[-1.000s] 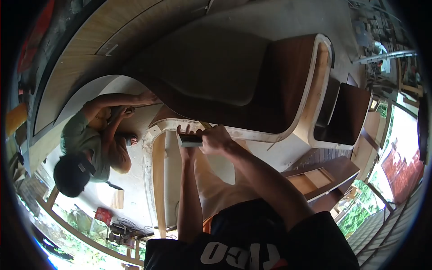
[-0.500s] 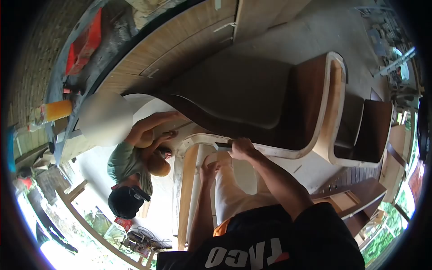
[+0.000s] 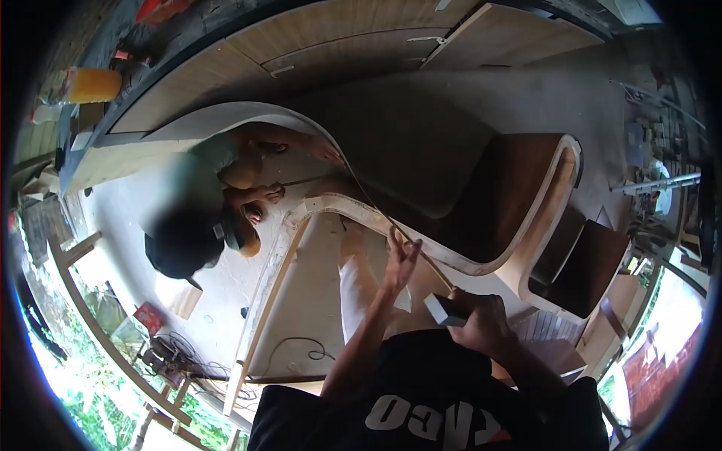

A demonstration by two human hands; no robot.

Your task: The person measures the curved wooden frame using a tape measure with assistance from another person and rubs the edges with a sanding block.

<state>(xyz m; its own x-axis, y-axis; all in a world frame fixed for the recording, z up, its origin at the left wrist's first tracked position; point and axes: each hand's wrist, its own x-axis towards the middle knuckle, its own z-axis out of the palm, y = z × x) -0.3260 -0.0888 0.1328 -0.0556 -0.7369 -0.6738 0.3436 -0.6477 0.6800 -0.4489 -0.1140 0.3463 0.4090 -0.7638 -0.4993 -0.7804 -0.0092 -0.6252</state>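
Observation:
My right hand (image 3: 481, 319) grips a grey and black block-shaped case (image 3: 445, 310), which looks like a tape measure. From it a thin yellowish blade (image 3: 435, 270) stretches up and left, across the curved wooden frame (image 3: 331, 203). The fingers of my left hand (image 3: 404, 259) are pinched on the blade near the frame's edge. Beyond, the line runs on toward a co-worker's hand (image 3: 327, 148). On the far side of the frame is a dark brown curved panel (image 3: 481, 188) with a pale rim.
A crouching co-worker (image 3: 226, 180) in a dark cap is at the left. A long wooden panel (image 3: 338, 52) spans the back. Cables and a machine (image 3: 169, 357) lie at lower left. A brown box-like unit (image 3: 583, 267) stands at right. An orange container (image 3: 92, 85) sits at upper left.
My right hand has moved down and right, away from the frame, with the case. My left hand has risen to the blade. The co-worker has leaned in; the whole view has shifted.

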